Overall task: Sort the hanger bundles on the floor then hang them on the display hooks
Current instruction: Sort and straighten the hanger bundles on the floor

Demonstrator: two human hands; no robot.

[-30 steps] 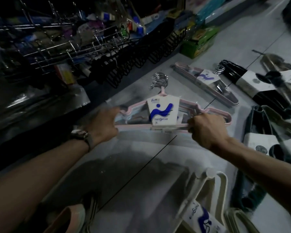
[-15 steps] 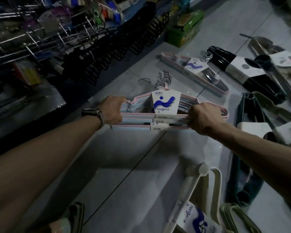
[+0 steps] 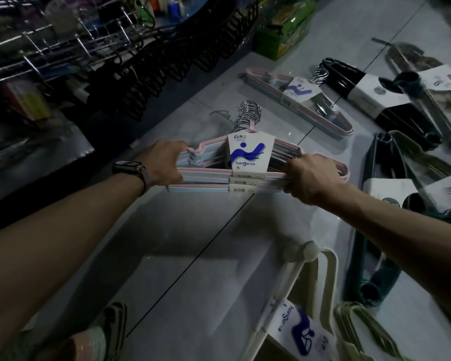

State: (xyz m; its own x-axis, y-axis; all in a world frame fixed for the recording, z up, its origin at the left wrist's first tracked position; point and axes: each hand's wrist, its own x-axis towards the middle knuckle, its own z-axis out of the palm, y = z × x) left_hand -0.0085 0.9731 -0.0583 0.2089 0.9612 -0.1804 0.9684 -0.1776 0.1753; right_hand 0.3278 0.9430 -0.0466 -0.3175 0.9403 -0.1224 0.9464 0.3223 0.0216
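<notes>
I hold a stack of pink and blue hanger bundles [image 3: 248, 162] with white "hanger" labels and chrome hooks above the grey tiled floor. My left hand [image 3: 164, 162], with a watch on its wrist, grips the stack's left end. My right hand [image 3: 313, 178] grips its right end. Another pink bundle [image 3: 297, 100] lies on the floor beyond. Chrome display hooks [image 3: 50, 48] stick out from the rack at upper left.
Black hanger bundles [image 3: 362, 92] and dark teal ones [image 3: 391, 162] lie on the floor at right. A cream bundle [image 3: 297, 303] lies near my feet. Black hangers [image 3: 167, 61] hang in a row on the rack. A green box [image 3: 281, 35] stands at the back.
The stack in my hands has grown from one bundle to several layered ones. Both hands have kept their grip, and my view has shifted closer and slightly left.
</notes>
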